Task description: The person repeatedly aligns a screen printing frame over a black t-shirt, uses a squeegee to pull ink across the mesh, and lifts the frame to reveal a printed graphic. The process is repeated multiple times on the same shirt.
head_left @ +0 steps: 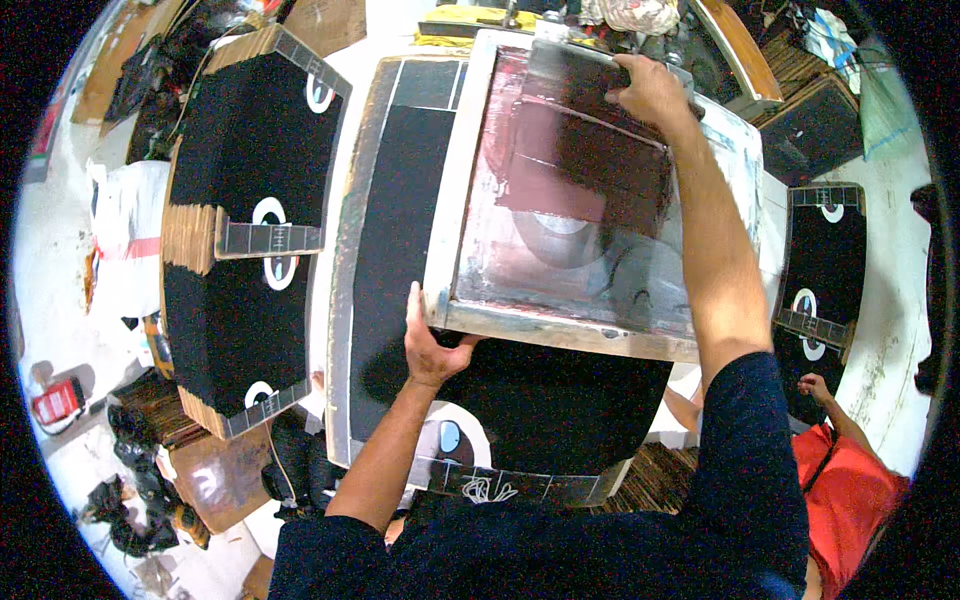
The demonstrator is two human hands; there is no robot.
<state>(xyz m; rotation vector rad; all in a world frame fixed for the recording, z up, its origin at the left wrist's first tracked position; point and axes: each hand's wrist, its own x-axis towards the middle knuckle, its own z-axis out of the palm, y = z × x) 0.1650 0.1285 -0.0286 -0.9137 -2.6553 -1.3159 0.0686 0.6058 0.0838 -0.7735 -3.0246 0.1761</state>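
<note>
A screen-printing frame (pixel 560 335), with pale wooden sides and reddish ink smeared on its mesh, lies over a black printed cardboard sheet (pixel 400 240). It is turned slightly relative to the sheet. At the frame's near left corner, my left hand (pixel 435 355) grips the wood, fingers along the outer side and thumb at the near edge. My right hand (pixel 655 92) reaches to the far end, its fingers bent over a dark squeegee (pixel 575 65) lying across the mesh. My forearm hides part of the frame's right side. An eye shape shows through the mesh.
Stacked black printed cardboard (pixel 245 160) stands at left, and more printed sheets (pixel 825 260) lie at right. A person in a red garment (pixel 845 490) is at the lower right. Beyond the frame are a yellow item (pixel 460 25) and clutter. A red box (pixel 58 402) sits far left.
</note>
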